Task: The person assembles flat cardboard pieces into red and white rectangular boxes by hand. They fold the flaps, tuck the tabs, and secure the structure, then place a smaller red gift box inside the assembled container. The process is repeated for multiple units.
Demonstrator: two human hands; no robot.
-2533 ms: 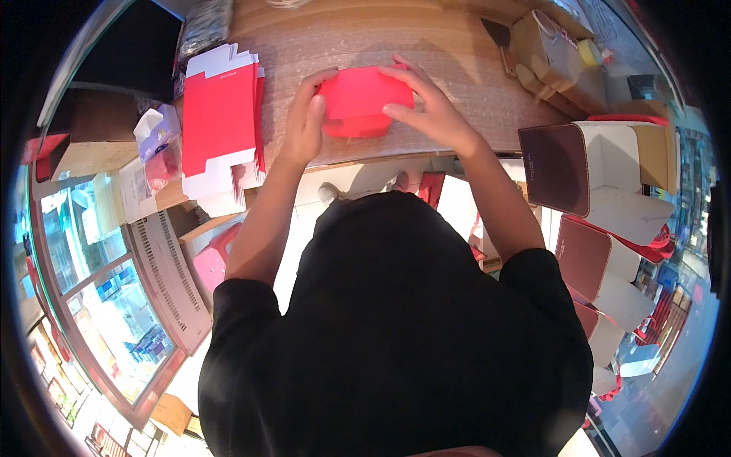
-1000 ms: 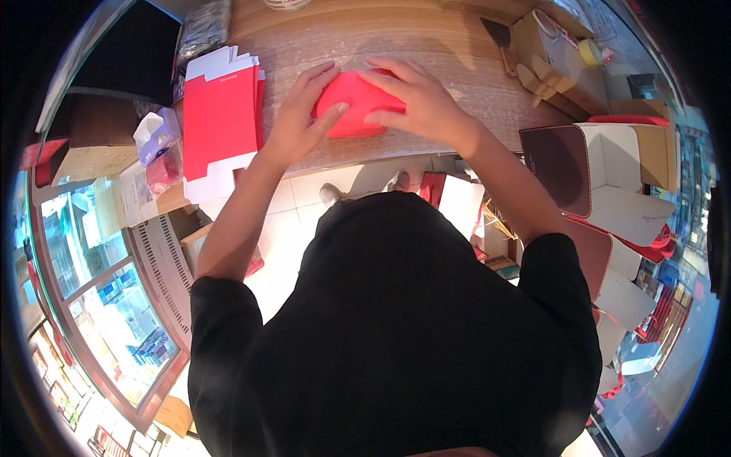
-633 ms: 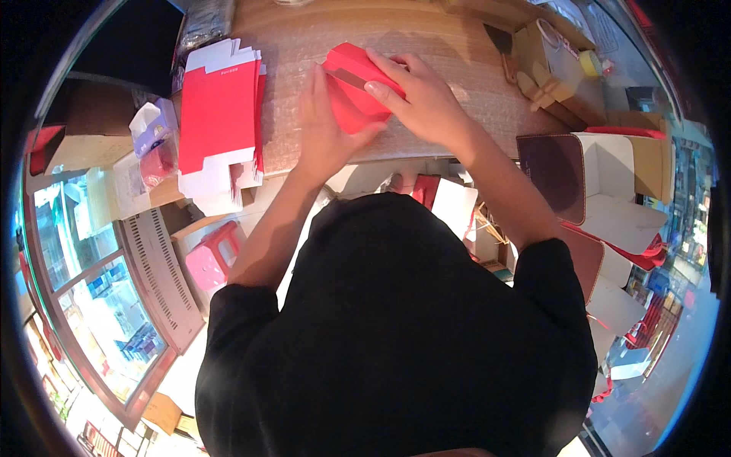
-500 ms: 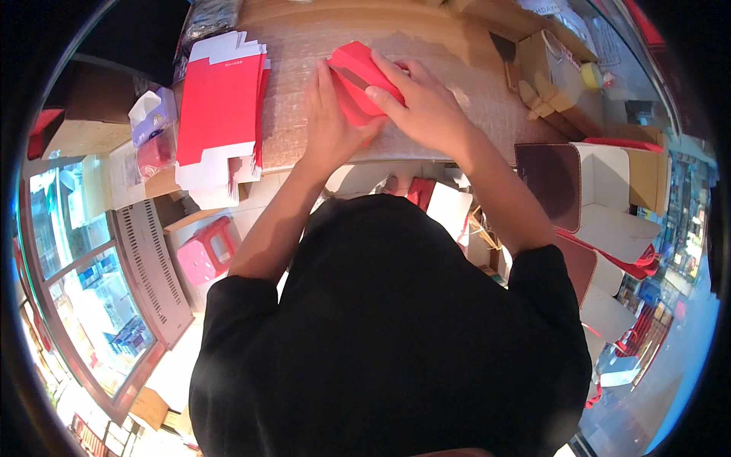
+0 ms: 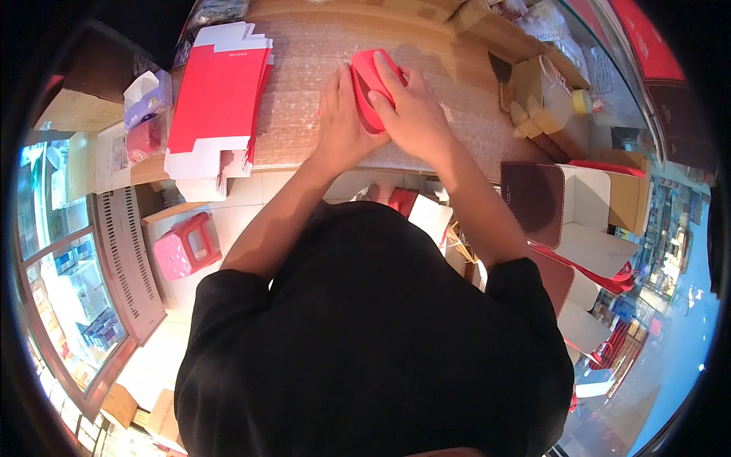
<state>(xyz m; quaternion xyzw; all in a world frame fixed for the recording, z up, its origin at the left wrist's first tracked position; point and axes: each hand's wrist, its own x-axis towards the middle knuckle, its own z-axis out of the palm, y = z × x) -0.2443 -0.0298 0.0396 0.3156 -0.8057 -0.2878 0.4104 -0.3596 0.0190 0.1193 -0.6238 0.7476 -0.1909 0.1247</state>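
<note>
Between my two hands, over the wooden table, is a red cardboard box [image 5: 368,70], partly folded into shape with a dark gap along its side. My left hand [image 5: 339,122] presses against the box's left side, its fingers together and pointing away from me. Across the right side and top lies my right hand [image 5: 415,110], thumb and fingers gripping the card. The two hands hide most of the near end of the box. To the left rests a stack of flat red and white box blanks [image 5: 217,99], with white flaps at both ends.
A purple tissue box [image 5: 148,99] and a red packet [image 5: 145,142] sit left of the stack. Open brown cartons [image 5: 544,91] with a tape roll [image 5: 581,102] stand at the table's right. Below are brown and white boxes [image 5: 533,202] and a pink stool [image 5: 185,245].
The red box has turned more upright in my hands, its far end now pointing away from me. My right hand has shifted with it. The whole view has tilted slightly.
</note>
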